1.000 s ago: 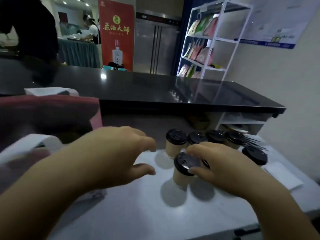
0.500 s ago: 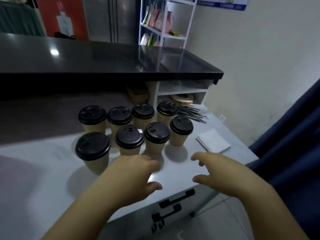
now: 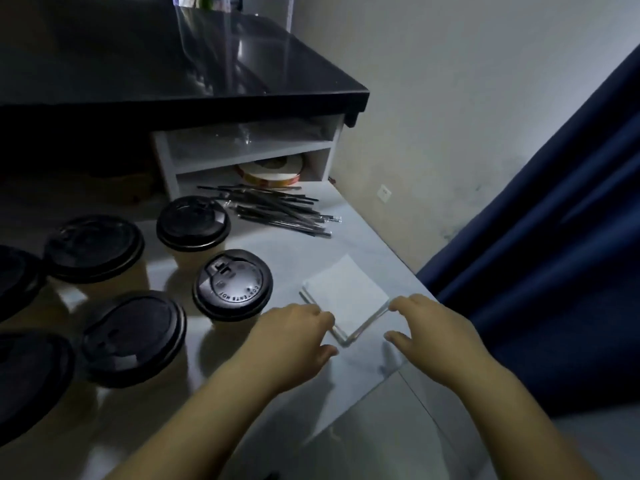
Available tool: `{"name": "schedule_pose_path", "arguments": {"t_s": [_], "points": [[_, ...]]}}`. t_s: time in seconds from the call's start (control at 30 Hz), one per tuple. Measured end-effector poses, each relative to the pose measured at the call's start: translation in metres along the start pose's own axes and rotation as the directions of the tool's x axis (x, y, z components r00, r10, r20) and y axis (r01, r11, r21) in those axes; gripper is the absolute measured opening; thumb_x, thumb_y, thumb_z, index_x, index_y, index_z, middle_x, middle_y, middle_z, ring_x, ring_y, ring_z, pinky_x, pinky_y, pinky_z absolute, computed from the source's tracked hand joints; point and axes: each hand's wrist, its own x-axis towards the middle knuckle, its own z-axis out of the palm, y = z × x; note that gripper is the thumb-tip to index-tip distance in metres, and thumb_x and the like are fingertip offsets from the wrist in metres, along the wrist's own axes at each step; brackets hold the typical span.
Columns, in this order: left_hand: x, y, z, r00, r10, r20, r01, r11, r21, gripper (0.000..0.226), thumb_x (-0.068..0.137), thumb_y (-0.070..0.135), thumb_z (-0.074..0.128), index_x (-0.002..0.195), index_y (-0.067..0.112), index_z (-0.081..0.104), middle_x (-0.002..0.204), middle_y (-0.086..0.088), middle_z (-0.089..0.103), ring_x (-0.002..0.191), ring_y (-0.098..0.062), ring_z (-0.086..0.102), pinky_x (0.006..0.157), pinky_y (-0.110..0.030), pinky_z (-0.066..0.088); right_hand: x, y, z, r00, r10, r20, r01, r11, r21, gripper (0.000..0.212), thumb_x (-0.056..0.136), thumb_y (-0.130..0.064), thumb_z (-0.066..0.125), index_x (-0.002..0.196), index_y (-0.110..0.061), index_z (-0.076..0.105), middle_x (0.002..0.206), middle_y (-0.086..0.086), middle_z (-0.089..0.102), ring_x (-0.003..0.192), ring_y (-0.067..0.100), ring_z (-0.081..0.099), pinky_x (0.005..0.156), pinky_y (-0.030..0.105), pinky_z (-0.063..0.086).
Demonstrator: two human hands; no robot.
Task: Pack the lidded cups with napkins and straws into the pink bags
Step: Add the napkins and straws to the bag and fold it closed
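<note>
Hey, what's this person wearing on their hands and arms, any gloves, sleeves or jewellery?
Nothing. The left hand and right hand are bare: no gloves, rings or bracelets visible. The left forearm and right forearm are uncovered down to the frame's edge, with no sleeves, watch or bands in view.

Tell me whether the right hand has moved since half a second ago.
Yes. The right hand has gone forward to the napkin stack: before it hung short of it, now its fingertips reach the stack's right corner.
</note>
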Motion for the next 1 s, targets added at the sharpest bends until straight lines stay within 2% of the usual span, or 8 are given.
{"name": "schedule_pose_path", "arguments": {"t_s": [0.3, 0.37, 0.47, 0.53, 0.6, 0.7, 0.87, 1.0], "points": [[0.06, -0.006, 0.038, 0.987, -0.145, 0.074, 0.146, 0.989, -0.013, 0.031, 0.086, 0.036, 0.052, 0.108, 0.015, 0.049, 0.126, -0.002, 0.04, 0.117, -0.027, 0.036, 0.092, -0.039, 0.038, 0.077, 0.025, 0.032, 0.993, -0.086, -0.078, 0.103, 0.964, 0.244, 0.054, 0.09, -0.042, 0.054, 0.136, -0.017, 0.04, 0.131, 0.0, 0.04, 0.113, 0.02, 0.044, 0.087, 0.033, 0.044], [0.064, -0.009, 0.041, 0.993, -0.119, 0.024, 0.12, 0.991, -0.053, 0.027, 0.081, 0.03, 0.061, 0.1, 0.011, 0.054, 0.128, -0.007, 0.045, 0.119, -0.029, 0.042, 0.092, -0.036, 0.041, 0.096, 0.028, 0.034, 0.993, -0.113, -0.044, 0.121, 0.942, 0.313, 0.055, 0.09, -0.044, 0.054, 0.136, -0.018, 0.041, 0.128, 0.0, 0.042, 0.109, 0.02, 0.047, 0.086, 0.033, 0.044], [0.071, -0.009, 0.041, 0.988, -0.156, -0.018, 0.153, 0.981, -0.118, 0.038, 0.057, 0.012, 0.083, 0.088, 0.0, 0.065, 0.112, -0.021, 0.062, 0.1, -0.036, 0.062, 0.078, -0.041, 0.054, 0.123, 0.031, 0.035, 0.987, -0.16, 0.017, 0.143, 0.92, 0.364, 0.047, 0.088, -0.044, 0.058, 0.126, -0.019, 0.049, 0.115, -0.001, 0.048, 0.099, 0.02, 0.053, 0.081, 0.034, 0.046], [0.074, -0.006, 0.042, 0.974, -0.225, -0.006, 0.221, 0.963, -0.153, 0.042, 0.058, 0.009, 0.082, 0.095, 0.0, 0.067, 0.116, -0.022, 0.061, 0.106, -0.038, 0.06, 0.084, -0.047, 0.05, 0.138, 0.035, 0.034, 0.981, -0.186, 0.052, 0.149, 0.903, 0.404, 0.04, 0.085, -0.042, 0.063, 0.116, -0.02, 0.054, 0.103, -0.004, 0.051, 0.091, 0.017, 0.054, 0.079, 0.033, 0.047], [0.075, -0.003, 0.045, 0.957, -0.288, -0.042, 0.275, 0.94, -0.2, 0.041, 0.07, 0.013, 0.073, 0.109, 0.003, 0.063, 0.132, -0.015, 0.051, 0.123, -0.03, 0.047, 0.1, -0.034, 0.036, 0.15, 0.04, 0.033, 0.98, -0.188, 0.067, 0.135, 0.87, 0.474, 0.031, 0.08, -0.037, 0.07, 0.105, -0.023, 0.057, 0.089, -0.008, 0.055, 0.083, 0.013, 0.055, 0.077, 0.032, 0.049], [0.076, 0.0, 0.049, 0.925, -0.37, -0.087, 0.338, 0.904, -0.263, 0.041, 0.083, 0.024, 0.06, 0.122, 0.013, 0.055, 0.143, -0.002, 0.038, 0.132, -0.016, 0.032, 0.102, -0.015, 0.017, 0.163, 0.045, 0.031, 0.977, -0.192, 0.089, 0.111, 0.824, 0.556, 0.022, 0.076, -0.032, 0.074, 0.089, -0.027, 0.058, 0.075, -0.01, 0.057, 0.074, 0.009, 0.057, 0.071, 0.03, 0.051], [0.081, 0.014, 0.046, 0.849, -0.512, -0.127, 0.459, 0.836, -0.303, 0.043, 0.087, 0.035, 0.057, 0.128, 0.022, 0.05, 0.14, 0.004, 0.038, 0.128, -0.013, 0.03, 0.1, -0.014, 0.018, 0.171, 0.05, 0.032, 0.966, -0.251, 0.069, 0.17, 0.81, 0.562, 0.015, 0.078, -0.036, 0.07, 0.079, -0.03, 0.057, 0.073, -0.013, 0.058, 0.072, 0.006, 0.058, 0.066, 0.028, 0.05], [0.086, 0.022, 0.047, 0.795, -0.593, -0.127, 0.537, 0.786, -0.305, 0.047, 0.087, 0.037, 0.057, 0.131, 0.024, 0.047, 0.14, 0.006, 0.037, 0.129, -0.015, 0.027, 0.103, -0.02, 0.02, 0.174, 0.056, 0.03, 0.946, -0.321, -0.036, 0.289, 0.791, 0.539, 0.014, 0.08, -0.032, 0.069, 0.073, -0.029, 0.058, 0.087, -0.012, 0.054, 0.077, 0.007, 0.058, 0.069, 0.031, 0.05]]}}
